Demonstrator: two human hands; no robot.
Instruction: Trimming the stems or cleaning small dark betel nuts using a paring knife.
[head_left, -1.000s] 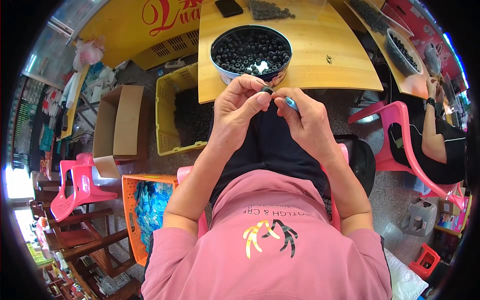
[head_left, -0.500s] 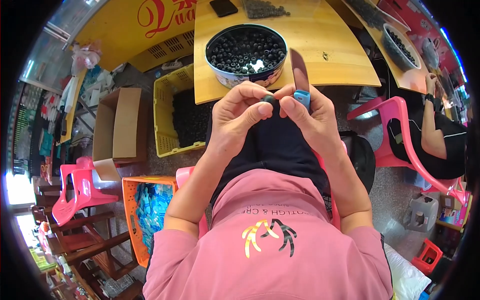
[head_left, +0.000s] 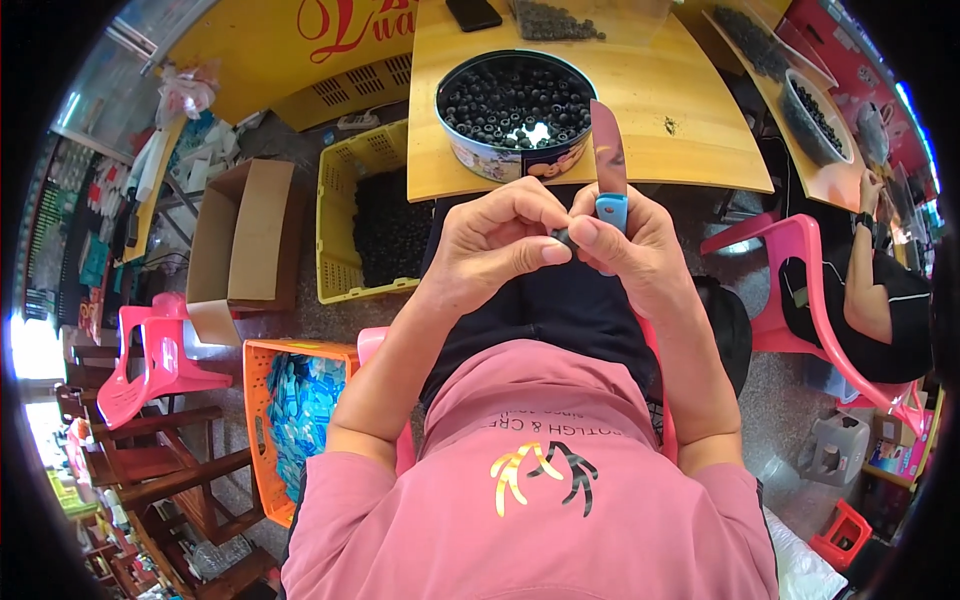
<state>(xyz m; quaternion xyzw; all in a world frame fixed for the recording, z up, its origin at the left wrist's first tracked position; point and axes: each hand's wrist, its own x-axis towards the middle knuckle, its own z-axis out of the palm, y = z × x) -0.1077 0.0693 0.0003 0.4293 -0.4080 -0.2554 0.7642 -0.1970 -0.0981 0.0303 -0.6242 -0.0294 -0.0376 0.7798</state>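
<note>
Head view looks down on a person in a pink shirt, seated, with both hands raised together over the lap, just short of the bench edge. Left hand (head_left: 495, 245) has its grip curled shut around a small dark round fruit (head_left: 563, 238), pinched between thumb and fingertips, only a sliver of it showing. Right hand (head_left: 630, 255) touches the left, its grip closed on the blue handle of a small knife (head_left: 608, 165), whose blade stands upright, pointing away toward the bench.

Judging by this, the step in hand looks like working one fruit with the knife, the blade for the moment lifted clear of it. The next move seems to call for a steady pinch on the fruit and a short, controlled stroke of the blade, kept off the left thumb.

Just beyond the hands, on the wooden bench (head_left: 690, 120), stands a round tin (head_left: 515, 110) filled with more dark fruits. Left of it, on the floor, a yellow crate (head_left: 345, 235) holds another dark heap, with a cardboard box (head_left: 245, 235) further left. Far right, another person sits on a pink chair (head_left: 800, 265).
</note>
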